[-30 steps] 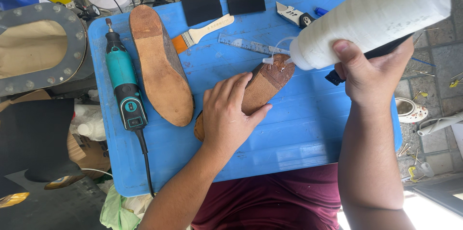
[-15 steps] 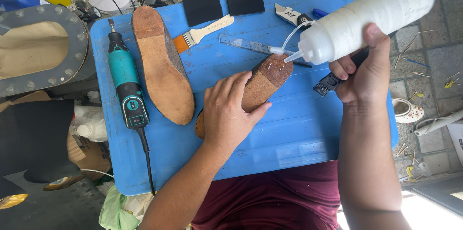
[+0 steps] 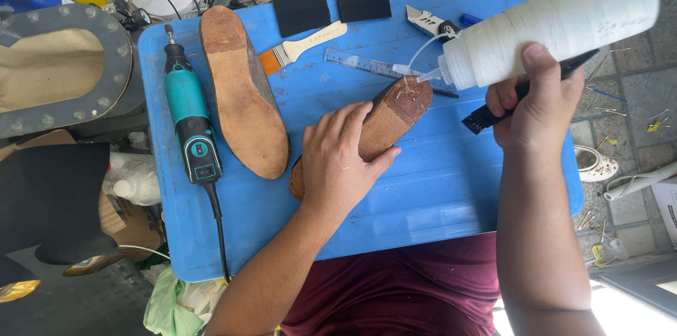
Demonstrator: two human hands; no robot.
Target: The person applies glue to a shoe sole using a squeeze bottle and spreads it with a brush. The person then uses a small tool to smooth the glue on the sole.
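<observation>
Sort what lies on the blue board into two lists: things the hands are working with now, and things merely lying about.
In use:
left hand pressing down the brown sole piece
right hand tilting the white squeeze bottle, also gripping a black brush

Lying about:
teal rotary tool
large brown sole
paintbrush
clear ruler
utility knife
two black pads

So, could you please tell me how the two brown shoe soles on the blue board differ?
The larger sole lies free and untouched, lengthwise up the blue board; the smaller sole lies slanted, pinned under the left hand. The smaller sole has wet glue at its far end, under the nozzle of the white bottle tipped by the right hand; the larger sole looks dry. Both are tan and lie flat.
</observation>
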